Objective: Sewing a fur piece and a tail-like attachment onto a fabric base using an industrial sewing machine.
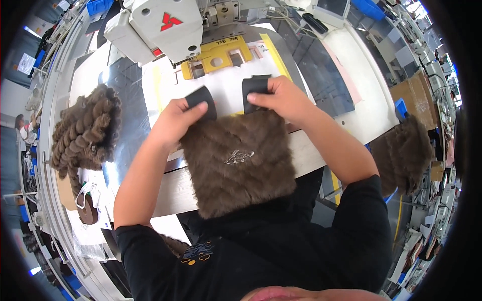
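My left hand (183,118) grips a black strap end (206,92) between thumb and fingers. To its right, my right hand (278,100) pinches a second black strap end (255,86). Below both straps hangs a brown furry panel (236,183) with a silvery script emblem, lying over the table's front edge toward my lap. Just beyond my hands are a white sheet (226,90) with yellow strips and a yellow slotted template (216,62) beneath the head of a white industrial sewing machine (153,25).
Brown fur pieces (85,130) lie at the left beside a roll (86,213) with white cord. More fur (401,155) sits at the right near a cardboard sheet (409,93). A black elongated object (315,23) and blue bins (100,6) are at the back.
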A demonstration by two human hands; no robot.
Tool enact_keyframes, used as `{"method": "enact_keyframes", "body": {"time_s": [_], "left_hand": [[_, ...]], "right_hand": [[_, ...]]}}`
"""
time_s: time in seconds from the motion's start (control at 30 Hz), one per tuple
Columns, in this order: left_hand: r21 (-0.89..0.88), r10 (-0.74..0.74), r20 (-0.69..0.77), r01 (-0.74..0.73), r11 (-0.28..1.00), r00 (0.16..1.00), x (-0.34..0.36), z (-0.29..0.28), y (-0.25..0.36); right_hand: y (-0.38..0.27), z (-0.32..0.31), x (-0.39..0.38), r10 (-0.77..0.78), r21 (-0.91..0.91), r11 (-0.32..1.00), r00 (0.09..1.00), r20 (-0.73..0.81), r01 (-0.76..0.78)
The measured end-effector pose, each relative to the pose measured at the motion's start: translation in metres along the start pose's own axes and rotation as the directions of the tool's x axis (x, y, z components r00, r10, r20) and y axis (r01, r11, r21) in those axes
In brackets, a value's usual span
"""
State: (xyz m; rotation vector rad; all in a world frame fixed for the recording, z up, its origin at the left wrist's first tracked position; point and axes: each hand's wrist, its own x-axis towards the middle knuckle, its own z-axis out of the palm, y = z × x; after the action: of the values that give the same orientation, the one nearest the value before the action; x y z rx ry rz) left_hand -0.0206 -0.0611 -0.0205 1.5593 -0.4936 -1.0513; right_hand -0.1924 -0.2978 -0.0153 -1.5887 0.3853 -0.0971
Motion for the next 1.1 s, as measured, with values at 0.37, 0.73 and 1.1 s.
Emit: {"method": "enact_keyframes", "body": {"time_s": [0.37, 0.73, 1.1], "left_hand": [[0.315, 0.099, -0.485, 0.068, 0.947, 0.869, 0.042, -0.044, 0.013], [0.153, 0.106, -0.630, -0.011, 0.988, 0.769, 0.118, -0.085, 0.030], [0.006, 0.019, -0.295, -0.018, 1.000, 0.955, -0.007, -0.028, 0.013]], "right_hand": [[-0.007, -0.059, 0.058, -0.015, -0.548, 0.820, 0.951, -0.309, -0.166], [-0.001, -0.093, 0.168, -0.218, -0.506, 0.862, 0.921, -0.323, 0.027], [-0.013, -0.043, 0.022, 0.162, 0.034, 0.987, 0.961, -0.223, -0.158]]}}
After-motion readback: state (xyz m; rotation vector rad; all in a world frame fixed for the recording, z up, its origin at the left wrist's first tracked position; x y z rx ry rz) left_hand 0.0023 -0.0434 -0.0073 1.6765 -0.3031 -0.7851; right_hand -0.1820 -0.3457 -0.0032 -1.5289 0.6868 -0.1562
